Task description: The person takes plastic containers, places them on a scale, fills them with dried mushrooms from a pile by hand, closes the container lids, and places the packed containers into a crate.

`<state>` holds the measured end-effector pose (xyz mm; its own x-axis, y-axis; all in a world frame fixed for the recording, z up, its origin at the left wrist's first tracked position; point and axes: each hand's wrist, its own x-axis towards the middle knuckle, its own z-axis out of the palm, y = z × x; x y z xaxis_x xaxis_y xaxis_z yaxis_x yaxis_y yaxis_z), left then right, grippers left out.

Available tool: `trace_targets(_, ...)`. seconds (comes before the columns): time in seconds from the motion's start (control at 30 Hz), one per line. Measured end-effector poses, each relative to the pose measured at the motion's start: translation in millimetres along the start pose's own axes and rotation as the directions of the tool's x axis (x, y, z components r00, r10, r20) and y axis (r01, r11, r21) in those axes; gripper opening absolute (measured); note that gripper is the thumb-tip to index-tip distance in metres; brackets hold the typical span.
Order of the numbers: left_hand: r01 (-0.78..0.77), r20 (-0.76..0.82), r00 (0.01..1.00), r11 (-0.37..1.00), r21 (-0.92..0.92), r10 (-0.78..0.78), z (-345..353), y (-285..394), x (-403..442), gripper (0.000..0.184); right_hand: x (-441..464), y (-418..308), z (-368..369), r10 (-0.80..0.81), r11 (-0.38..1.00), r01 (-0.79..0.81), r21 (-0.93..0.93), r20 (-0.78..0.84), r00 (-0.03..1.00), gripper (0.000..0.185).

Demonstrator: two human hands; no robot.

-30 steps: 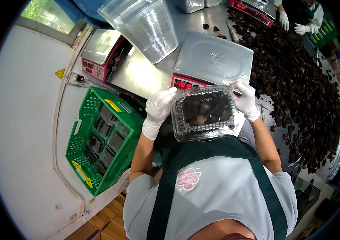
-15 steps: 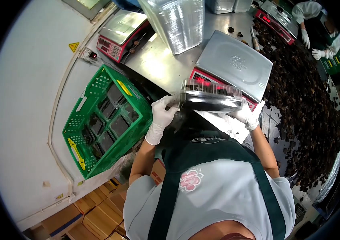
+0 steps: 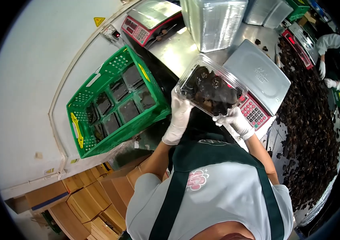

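A clear plastic box [image 3: 210, 89] holding dark, crinkled pieces like black fungus is raised in front of me, its transparent top tilted into view. My white-gloved left hand [image 3: 181, 114] grips its near left corner. At the near right corner, the fingers of my right hand [image 3: 237, 122], gloved too, pinch the edge. Just beyond the box is a scale with a bare metal plate [image 3: 260, 76] and a red keypad [image 3: 253, 113], partly covered by the box.
At left, a green crate [image 3: 110, 146] contains several filled boxes. Tall stacks of clear trays [image 3: 218, 26] stand at the back beside another scale [image 3: 150, 22]. Loose dark pieces [image 3: 308, 140] spread over the right side of the table. A gloved co-worker [image 3: 334, 56] is at far right.
The box has turned from edge-on so its top now faces me. Both hands have shifted with it, and the camera view has swung, moving the table rightward.
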<state>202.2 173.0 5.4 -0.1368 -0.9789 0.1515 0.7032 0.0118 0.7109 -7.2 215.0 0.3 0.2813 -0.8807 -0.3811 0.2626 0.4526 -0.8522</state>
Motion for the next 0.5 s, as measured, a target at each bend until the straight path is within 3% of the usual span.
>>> trace_targets(0.03,0.033,-0.078,0.996,0.999,0.013,-0.032,-2,-4,-4,0.073,4,5,0,0.026,0.999,-0.027,0.038,0.033,0.999,0.029)
trace_targets(0.07,-0.026,-0.075,0.997,0.998,0.056,0.03,-8,-12,-3,0.072,8,7,2,0.052,0.996,-0.057,0.073,0.069,0.996,0.033)
trace_targets(0.27,-0.017,-0.251,0.965,0.977,0.211,0.071,-7,4,-13,0.076,13,4,31,0.149,0.968,-0.164,0.188,0.093,0.984,0.032)
trace_targets(0.33,-0.033,-0.284,0.954,0.972,0.232,0.1,-13,7,-13,0.072,17,8,33,0.171,0.977,-0.187,0.107,0.139,0.975,0.036)
trace_targets(0.43,0.031,-0.473,0.878,0.977,0.209,0.073,-22,31,-7,0.066,20,4,47,0.191,0.973,-0.151,-0.172,0.249,0.949,0.025)
trace_targets(0.5,0.031,-0.553,0.822,0.959,0.281,0.135,-52,51,-1,0.062,23,12,47,0.218,0.961,-0.173,-0.217,0.206,0.954,0.022)
